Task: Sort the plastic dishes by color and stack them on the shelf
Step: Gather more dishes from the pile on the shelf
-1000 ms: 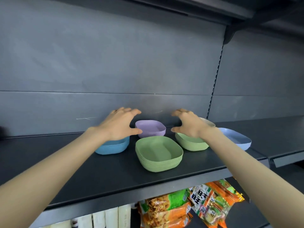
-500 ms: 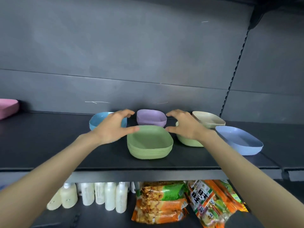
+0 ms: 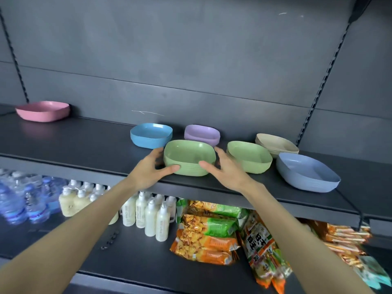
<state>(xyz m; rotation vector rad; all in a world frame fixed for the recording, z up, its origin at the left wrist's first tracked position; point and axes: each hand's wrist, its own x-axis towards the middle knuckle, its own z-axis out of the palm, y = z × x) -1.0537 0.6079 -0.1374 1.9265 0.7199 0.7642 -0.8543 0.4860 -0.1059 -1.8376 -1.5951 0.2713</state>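
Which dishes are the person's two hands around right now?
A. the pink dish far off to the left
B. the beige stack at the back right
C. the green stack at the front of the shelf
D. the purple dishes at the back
C: the left hand and right hand sit on either side of the front green stack, thumbs against its near wall.
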